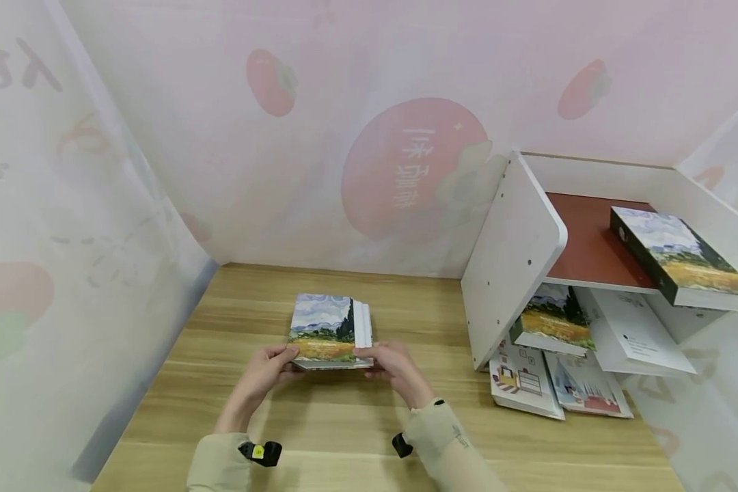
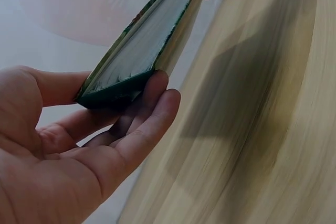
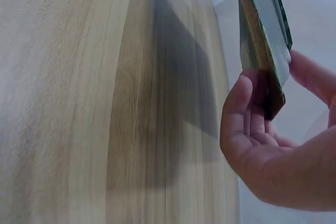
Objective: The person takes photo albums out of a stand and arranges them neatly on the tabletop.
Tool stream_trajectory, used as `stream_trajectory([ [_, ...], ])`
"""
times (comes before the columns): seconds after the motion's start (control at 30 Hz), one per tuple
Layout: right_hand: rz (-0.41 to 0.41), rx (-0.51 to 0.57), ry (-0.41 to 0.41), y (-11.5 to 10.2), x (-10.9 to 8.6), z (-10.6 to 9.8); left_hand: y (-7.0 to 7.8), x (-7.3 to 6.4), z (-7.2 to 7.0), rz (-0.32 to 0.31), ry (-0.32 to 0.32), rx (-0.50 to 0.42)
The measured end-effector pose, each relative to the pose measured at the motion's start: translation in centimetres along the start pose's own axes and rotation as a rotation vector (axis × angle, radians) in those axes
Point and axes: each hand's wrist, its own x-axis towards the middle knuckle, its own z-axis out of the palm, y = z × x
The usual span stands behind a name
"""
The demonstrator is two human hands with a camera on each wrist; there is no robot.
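Note:
A hardcover book [image 1: 321, 328] with a painted landscape of fields, a dark cypress and a cloudy sky is held up over the wooden table. My left hand [image 1: 269, 369] grips its lower left corner, thumb on the front cover and fingers beneath. In the left wrist view the dark green spine [image 2: 115, 92] lies against those fingers. My right hand [image 1: 396, 367] grips the lower right side. White pages [image 1: 363, 324] show there past the front cover's edge, and the right thumb [image 3: 310, 74] presses on them, with the other fingers under the back cover.
To the right stands a white shelf unit [image 1: 510, 266] with a reddish-brown board. A similar thick book [image 1: 682, 253] lies on its top level. Another landscape book [image 1: 556, 318], a white book [image 1: 646, 335] and two illustrated books [image 1: 523, 379] are below. Printed curtains [image 1: 320, 171] hang behind the wooden table [image 1: 234, 314].

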Motion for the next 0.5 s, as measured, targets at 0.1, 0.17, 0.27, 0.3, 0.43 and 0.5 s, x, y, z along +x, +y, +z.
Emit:
stream_trajectory([
  [0.1, -0.003, -0.025, 0.018, 0.0, 0.4, 0.8, 0.0, 0.3, -1.0, -0.01, -0.01, 0.0],
  [0.17, -0.013, -0.039, 0.02, 0.0, 0.6, 1.3, 0.0, 0.5, -1.7, -0.018, -0.015, 0.002],
  [0.27, -0.016, -0.035, -0.004, 0.1, 1.0, 1.7, 0.1, 0.7, -2.8, -0.043, -0.014, 0.009],
  [0.3, -0.009, -0.025, -0.018, 0.1, 1.1, 1.7, 0.1, 0.8, -3.2, -0.048, -0.016, 0.004],
  [0.43, 0.032, 0.008, -0.081, 0.0, 1.6, 1.6, 0.1, 1.2, -4.4, -0.041, -0.055, -0.023],
  [0.5, 0.053, 0.028, -0.111, 0.0, 1.8, 1.7, 0.0, 1.5, -5.0, -0.027, -0.08, -0.038],
])
